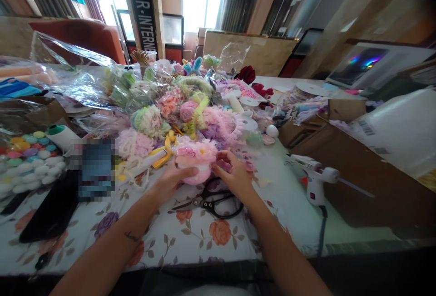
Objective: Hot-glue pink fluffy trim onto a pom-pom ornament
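In the middle of the head view is a small round pink basket-like piece (195,174) with a pale band and a fluffy pink trim with flowers on top. My left hand (179,175) grips its left side, thumb across the front. At its right edge, my right hand (232,171) has its fingers bent and pressed against the trim; some fingertips are hidden. Black-handled scissors (223,204) lie just below both hands on the flowered tablecloth (166,241), blades pointing left.
A white glue gun (315,180) stands at the right before a cardboard box (361,169). Behind my hands rises a heap of yarn, flowers and plastic-wrapped pieces (180,98). Pompoms (37,164), a black phone-like slab (51,209) and a pixelated item (97,169) lie left.
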Tool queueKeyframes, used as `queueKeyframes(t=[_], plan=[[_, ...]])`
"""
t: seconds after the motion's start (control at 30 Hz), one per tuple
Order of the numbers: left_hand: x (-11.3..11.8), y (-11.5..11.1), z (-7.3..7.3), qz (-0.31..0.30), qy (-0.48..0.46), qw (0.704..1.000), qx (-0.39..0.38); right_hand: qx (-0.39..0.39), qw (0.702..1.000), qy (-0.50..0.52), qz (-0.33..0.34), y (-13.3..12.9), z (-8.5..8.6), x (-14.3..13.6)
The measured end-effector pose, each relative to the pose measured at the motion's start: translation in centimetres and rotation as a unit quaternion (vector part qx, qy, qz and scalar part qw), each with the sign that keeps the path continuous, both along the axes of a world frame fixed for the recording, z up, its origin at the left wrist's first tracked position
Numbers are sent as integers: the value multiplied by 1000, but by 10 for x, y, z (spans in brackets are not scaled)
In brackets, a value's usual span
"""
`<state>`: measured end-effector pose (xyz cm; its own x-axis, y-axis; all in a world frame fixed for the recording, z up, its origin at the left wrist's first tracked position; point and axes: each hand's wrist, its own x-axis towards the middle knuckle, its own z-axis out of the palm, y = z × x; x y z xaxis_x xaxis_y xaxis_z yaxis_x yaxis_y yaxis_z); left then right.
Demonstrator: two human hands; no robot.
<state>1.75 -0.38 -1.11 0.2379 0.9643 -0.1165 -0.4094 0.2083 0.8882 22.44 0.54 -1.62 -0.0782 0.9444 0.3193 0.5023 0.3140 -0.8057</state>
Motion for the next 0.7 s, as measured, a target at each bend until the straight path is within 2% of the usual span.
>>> queueKeyframes(t=[0.13,0.33,0.4,0.5,0.6,0.7], plan=[[1,-1,-1,-20,7,1000,-12,83,995,-57,-27,-1,1,-3],[-1,0,-2,-77,-27,996,-18,84,995,17,-45,-5,8,-3],[-2,1,-2,-60,-27,997,-27,47,995,77,-45,-9,13,0],[-3,1,-1,4,-21,999,-46,-21,992,119,-19,-19,25,2],[-1,2,1,49,-20,997,-49,-19,999,45,-1,-35,45,-4],[-1,2,0,52,-29,997,-41,32,998,-44,38,-50,66,-23]])
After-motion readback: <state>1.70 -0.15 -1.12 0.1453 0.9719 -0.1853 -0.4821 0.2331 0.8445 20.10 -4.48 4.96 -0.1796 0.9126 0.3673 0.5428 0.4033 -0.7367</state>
